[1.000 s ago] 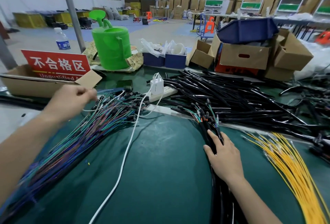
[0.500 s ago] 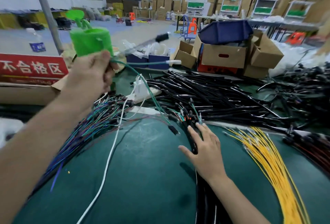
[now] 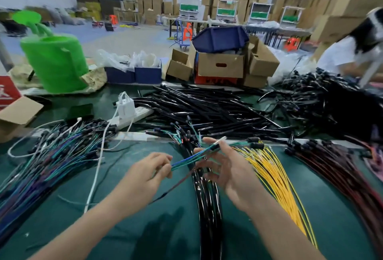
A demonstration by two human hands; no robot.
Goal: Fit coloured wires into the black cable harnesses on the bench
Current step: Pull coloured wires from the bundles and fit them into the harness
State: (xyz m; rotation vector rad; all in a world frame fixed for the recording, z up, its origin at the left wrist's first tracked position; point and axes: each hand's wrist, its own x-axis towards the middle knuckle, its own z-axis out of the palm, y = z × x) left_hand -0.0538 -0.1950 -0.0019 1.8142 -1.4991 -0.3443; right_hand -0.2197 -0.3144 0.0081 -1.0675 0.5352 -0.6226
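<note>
Head view: the left hand pinches a small bunch of blue and green wires at its fingertips, above the black harness bundle on the green bench. The right hand has its fingers spread, with the wires crossing them. Yellow wires lie just beside.

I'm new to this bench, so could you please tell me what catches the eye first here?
At centre front, the left hand pinches blue and green wires that run across to the right hand. A fan of yellow wires lies right of them, and a green watering can stands far left.
</note>
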